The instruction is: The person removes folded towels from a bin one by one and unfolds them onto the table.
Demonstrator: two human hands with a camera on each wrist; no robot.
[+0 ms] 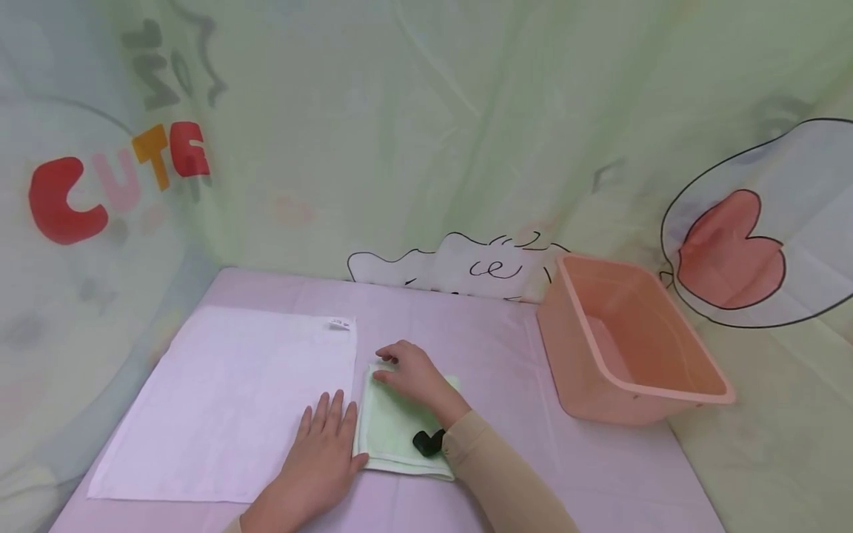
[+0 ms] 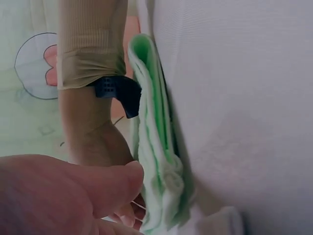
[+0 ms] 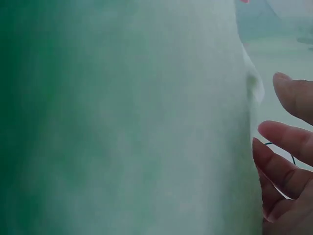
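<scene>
A light green towel point(image 1: 389, 422), folded into several layers, lies in the middle of the table. My left hand point(image 1: 322, 455) rests with its fingers straight on the right edge of a white towel point(image 1: 226, 392); its thumb reaches the green towel's near left edge. Over the green towel's far part is my right hand point(image 1: 415, 374), fingers slightly bent and thumb apart, with nothing seen pinched between them. In the left wrist view the stacked folds point(image 2: 154, 132) show side-on beside the left thumb. Green cloth point(image 3: 127, 117) fills most of the right wrist view, near the right fingertips.
An orange-pink plastic bin point(image 1: 633, 348) stands at the table's right side. The white towel lies spread flat on the left, a small tag point(image 1: 338, 323) at its far right corner. A printed curtain point(image 1: 413, 133) hangs behind the pink table covering point(image 1: 493, 348). A black wrist device point(image 1: 426, 443) sits by the right cuff.
</scene>
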